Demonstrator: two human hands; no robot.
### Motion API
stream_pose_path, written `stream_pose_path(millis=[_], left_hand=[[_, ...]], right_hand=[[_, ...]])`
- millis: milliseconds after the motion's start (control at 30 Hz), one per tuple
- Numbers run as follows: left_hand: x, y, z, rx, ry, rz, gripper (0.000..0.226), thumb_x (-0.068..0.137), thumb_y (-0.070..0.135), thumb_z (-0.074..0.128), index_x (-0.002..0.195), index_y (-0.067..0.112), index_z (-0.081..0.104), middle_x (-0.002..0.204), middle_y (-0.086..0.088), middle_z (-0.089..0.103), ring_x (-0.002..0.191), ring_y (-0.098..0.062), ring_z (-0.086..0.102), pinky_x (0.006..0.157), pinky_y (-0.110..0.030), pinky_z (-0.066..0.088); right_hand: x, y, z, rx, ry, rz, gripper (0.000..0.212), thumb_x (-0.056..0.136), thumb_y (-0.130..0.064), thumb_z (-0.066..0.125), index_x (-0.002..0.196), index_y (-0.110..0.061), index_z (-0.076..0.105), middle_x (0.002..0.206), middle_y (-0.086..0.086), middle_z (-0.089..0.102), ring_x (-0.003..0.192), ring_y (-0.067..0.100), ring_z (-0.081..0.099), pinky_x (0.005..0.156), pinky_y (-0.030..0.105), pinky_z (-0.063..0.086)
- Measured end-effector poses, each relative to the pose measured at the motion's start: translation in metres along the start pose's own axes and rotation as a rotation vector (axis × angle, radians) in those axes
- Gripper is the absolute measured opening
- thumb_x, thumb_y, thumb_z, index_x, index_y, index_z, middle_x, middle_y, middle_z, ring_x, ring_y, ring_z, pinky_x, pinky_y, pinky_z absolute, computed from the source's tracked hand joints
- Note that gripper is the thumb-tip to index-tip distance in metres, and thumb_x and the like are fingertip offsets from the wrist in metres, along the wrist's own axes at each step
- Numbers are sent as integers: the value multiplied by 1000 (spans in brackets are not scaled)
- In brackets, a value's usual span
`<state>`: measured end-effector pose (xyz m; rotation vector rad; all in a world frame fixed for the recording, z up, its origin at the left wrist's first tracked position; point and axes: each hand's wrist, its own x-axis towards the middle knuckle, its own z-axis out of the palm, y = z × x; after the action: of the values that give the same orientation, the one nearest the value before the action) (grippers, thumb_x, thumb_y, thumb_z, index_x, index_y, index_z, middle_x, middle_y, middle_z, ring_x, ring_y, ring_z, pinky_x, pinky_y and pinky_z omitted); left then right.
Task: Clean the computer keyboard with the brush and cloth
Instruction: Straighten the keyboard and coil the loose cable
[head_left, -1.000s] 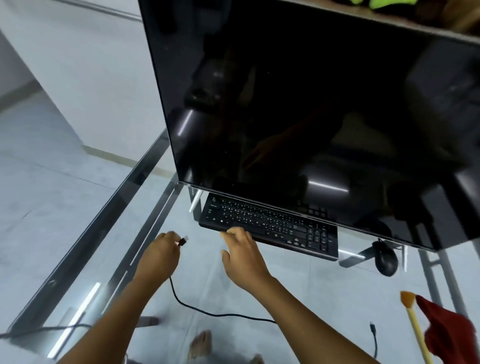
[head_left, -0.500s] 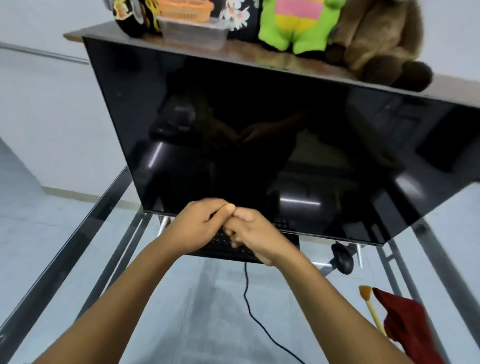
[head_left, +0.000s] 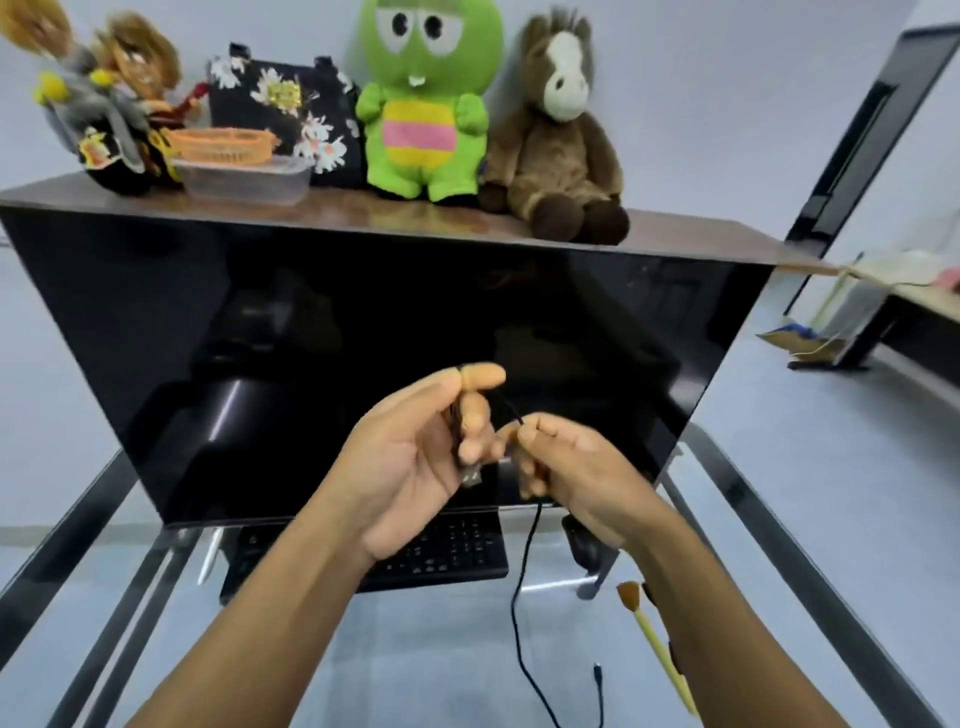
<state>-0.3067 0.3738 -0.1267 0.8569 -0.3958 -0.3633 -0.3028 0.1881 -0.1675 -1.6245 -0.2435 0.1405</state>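
A black keyboard (head_left: 457, 551) lies on the glass desk under the monitor, partly hidden by my left wrist. My left hand (head_left: 415, 457) is raised in front of the screen and pinches the black cable near its USB plug (head_left: 470, 475). Close beside it, my right hand (head_left: 576, 473) grips the same black cable (head_left: 517, 613), which hangs down to the desk. A yellow-handled brush (head_left: 652, 634) with an orange tip lies at the right of the desk, partly behind my right forearm. The red cloth is hidden.
A large black monitor (head_left: 260, 364) fills the middle. A black mouse (head_left: 584, 545) sits right of the keyboard. A wooden shelf (head_left: 675, 244) above carries plush toys, a floral bag and a plastic box. A second loose cable end (head_left: 598, 675) lies on the glass desk (head_left: 415, 649).
My view has tilted upward, bringing the shelf and toys into sight. Both hands rose from the keyboard, came together on the cable, and now draw slightly apart along it.
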Motion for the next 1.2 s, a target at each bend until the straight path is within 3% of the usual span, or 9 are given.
stream_pose_path(millis=[167, 300, 400, 500, 567, 833, 933, 1100, 1200], left_hand=[[40, 10, 24, 110, 222, 366, 25, 103, 16, 39, 108, 6, 61, 75, 2, 68, 67, -10, 61, 76, -22, 51], [57, 4, 7, 1120, 275, 528, 17, 100, 14, 49, 99, 14, 66, 75, 6, 72, 79, -3, 67, 80, -16, 48], [45, -13, -13, 1675, 41, 296, 20, 98, 27, 49, 85, 20, 62, 66, 9, 64, 76, -5, 58, 78, -35, 50], [21, -18, -16, 1178, -41, -22, 38, 101, 38, 41, 76, 16, 60, 51, 3, 44, 50, -15, 42, 54, -30, 44], [7, -13, -10, 832, -53, -91, 45, 101, 39, 37, 76, 11, 62, 48, -1, 35, 48, -17, 36, 60, -22, 44], [-4, 26, 47, 79, -4, 148, 29, 100, 23, 39, 83, 7, 56, 55, 1, 28, 44, -13, 30, 67, -34, 46], [15, 25, 59, 268, 212, 372, 26, 102, 19, 37, 86, 7, 53, 57, -1, 48, 53, -18, 55, 79, -30, 55], [36, 10, 3, 1711, 301, 479, 23, 100, 31, 44, 79, 21, 49, 70, 8, 60, 64, -5, 57, 61, -25, 48], [22, -7, -18, 1525, 309, 360, 41, 95, 51, 34, 70, 25, 53, 54, 8, 53, 48, -7, 49, 48, -27, 41]], right_hand=[[-25, 5, -7, -165, -99, 95, 22, 101, -10, 43, 110, -2, 61, 68, 3, 49, 63, 22, 48, 61, 23, 46], [-33, -9, -10, -395, -201, 90, 22, 101, -24, 45, 106, -22, 66, 66, -4, 47, 62, 15, 45, 62, 28, 46], [-26, -36, -16, -609, -170, -46, 19, 98, -28, 49, 100, -32, 68, 69, 2, 50, 61, 14, 44, 59, 32, 41], [-13, -68, -25, -643, -118, -205, 17, 97, -18, 54, 94, -26, 69, 69, -12, 61, 60, -1, 51, 58, 18, 42], [-1, -79, -32, -551, -83, -244, 18, 98, -13, 53, 94, -22, 68, 64, -17, 59, 59, 1, 51, 59, 14, 42], [26, -41, -12, -416, -85, -239, 24, 98, -42, 42, 87, -31, 60, 68, -4, 46, 61, 10, 44, 57, 34, 42], [19, -30, 5, -644, -213, -191, 19, 100, -39, 41, 86, -29, 47, 70, -8, 50, 60, 1, 42, 60, 28, 39], [11, -52, 12, -789, -275, -223, 13, 101, -36, 42, 94, -28, 49, 73, -9, 55, 58, 4, 46, 57, 24, 40], [24, -69, -1, -777, -210, -330, 14, 99, -28, 51, 93, -24, 62, 83, -13, 63, 76, 1, 59, 70, 21, 48]])
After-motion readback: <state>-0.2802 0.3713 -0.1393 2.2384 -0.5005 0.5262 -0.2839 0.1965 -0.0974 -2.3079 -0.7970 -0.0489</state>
